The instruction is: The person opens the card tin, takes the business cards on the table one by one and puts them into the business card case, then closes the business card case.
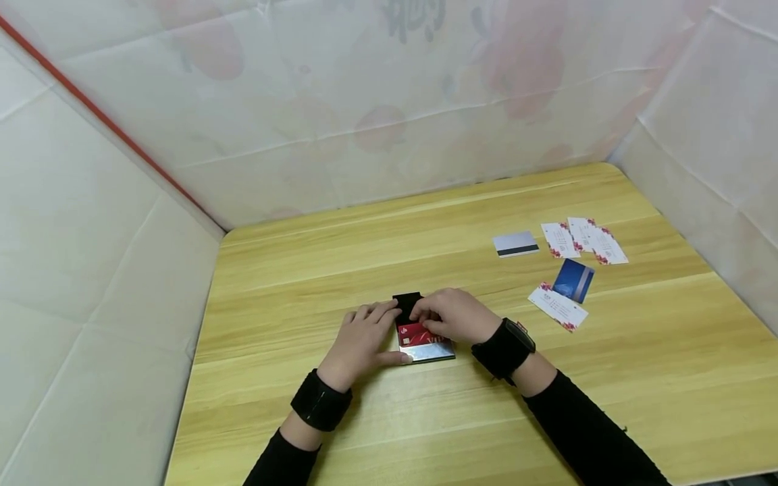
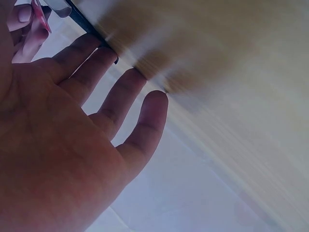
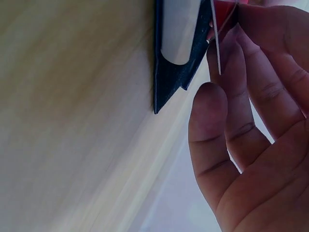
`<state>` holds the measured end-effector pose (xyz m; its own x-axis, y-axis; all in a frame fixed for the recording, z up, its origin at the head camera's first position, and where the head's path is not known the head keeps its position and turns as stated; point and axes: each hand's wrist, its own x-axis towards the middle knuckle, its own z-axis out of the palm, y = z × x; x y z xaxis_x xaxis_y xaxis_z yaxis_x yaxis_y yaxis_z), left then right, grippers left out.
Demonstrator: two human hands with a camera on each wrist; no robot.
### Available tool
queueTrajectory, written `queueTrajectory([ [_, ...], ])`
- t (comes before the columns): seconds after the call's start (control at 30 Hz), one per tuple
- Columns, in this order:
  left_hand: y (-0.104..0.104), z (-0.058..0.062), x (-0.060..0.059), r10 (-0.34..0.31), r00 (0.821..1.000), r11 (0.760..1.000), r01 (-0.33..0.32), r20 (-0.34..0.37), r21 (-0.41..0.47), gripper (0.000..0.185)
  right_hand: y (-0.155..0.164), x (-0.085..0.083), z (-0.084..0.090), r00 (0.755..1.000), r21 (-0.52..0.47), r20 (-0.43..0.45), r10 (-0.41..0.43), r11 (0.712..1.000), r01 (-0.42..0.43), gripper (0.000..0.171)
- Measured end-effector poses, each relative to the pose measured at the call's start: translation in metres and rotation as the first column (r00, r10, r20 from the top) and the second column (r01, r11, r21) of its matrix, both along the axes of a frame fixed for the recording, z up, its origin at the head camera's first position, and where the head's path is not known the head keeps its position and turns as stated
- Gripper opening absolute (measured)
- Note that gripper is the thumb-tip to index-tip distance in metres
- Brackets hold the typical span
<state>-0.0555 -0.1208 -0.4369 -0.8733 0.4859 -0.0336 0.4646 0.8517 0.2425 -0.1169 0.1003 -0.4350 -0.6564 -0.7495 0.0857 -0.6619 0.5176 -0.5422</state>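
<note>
1. At the left of the wooden counter [image 1: 304, 283], I see my left hand [image 1: 360, 341] lying flat with its fingers [image 2: 118, 99] straight and a little spread; the fingertips press on the left edge of the black card holder [image 1: 408, 305], and the thumb lies along the holder's near edge.
2. Between both hands the card holder rests flat on the counter, near the middle and toward the front edge; a red card [image 1: 415, 333] sits half inside it, with a silvery panel [image 1: 433, 351] showing at the near end.
3. Just right of the holder, my right hand [image 1: 454, 316] has its fingers [image 3: 227, 121] curled together, pinching the red card by its thin edge; the right wrist view shows that edge between the fingertips, beside the holder's dark corner.
4. Well apart, toward the right rear of the counter, lie loose cards: a white card with a dark stripe [image 1: 515, 244], then three white cards with red print [image 1: 582, 239] overlapping in a row.
5. Nearer than those, a blue card [image 1: 574, 279] lies partly over another white printed card [image 1: 558, 307]
</note>
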Motion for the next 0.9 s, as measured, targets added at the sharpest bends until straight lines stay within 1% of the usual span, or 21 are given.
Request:
queueTrajectory([
  [0.23,0.0005,0.0001,-0.0004,-0.004,1.0,1.0,0.004,-0.011,0.001,0.087,0.0009,0.0004,-0.0036,0.999,0.003,0.033,0.019,1.0,-0.02,0.021],
  [0.57,0.0008,-0.0007,-0.0006,-0.003,1.0,1.0,0.003,0.003,0.005,0.086,0.0007,0.0016,-0.0054,0.997,-0.011,0.067,0.024,1.0,-0.024,0.019],
  [0.73,0.0004,-0.0022,-0.0007,-0.005,1.0,1.0,0.005,-0.004,0.01,0.086,-0.0009,0.002,-0.0053,0.998,0.024,0.054,0.02,0.999,-0.021,0.015],
  [0.9,-0.0001,-0.0033,-0.0003,-0.005,1.0,1.0,0.005,-0.005,0.009,0.087,-0.0014,0.0017,-0.0101,0.998,0.053,0.054,0.025,0.998,-0.028,0.01],
])
